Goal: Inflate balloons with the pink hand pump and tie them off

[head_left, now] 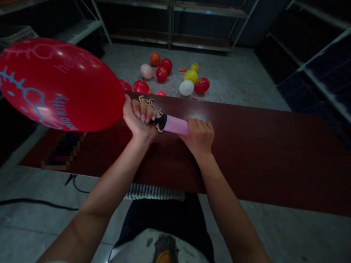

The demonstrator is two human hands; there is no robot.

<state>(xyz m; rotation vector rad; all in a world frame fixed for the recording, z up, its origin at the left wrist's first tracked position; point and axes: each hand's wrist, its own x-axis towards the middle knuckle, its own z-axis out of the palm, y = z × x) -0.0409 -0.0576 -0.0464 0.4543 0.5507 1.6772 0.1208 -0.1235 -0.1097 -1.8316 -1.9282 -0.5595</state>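
A large inflated red balloon (pixel 90 91) with blue and pink "hello kitty" print fills the upper left of the head view. My left hand (pixel 140 118) is closed around the balloon's neck and the black nozzle end of a balloon pump; the neck itself is hidden by the fingers. The pink barrel of the balloon pump (pixel 176 125) runs level above the table to the right. Around its right end my right hand (pixel 199 135) is wrapped. Tan rubber bands (pixel 147 100) lie on the table just behind my left hand.
The dark red-brown table (pixel 260 153) spans the view. Beyond it, several balloons (pixel 161 73) in red, white, yellow and orange lie on the grey floor. Shelving racks (pixel 170 22) stand behind and to both sides. A black cable (pixel 38 201) runs along the floor at left.
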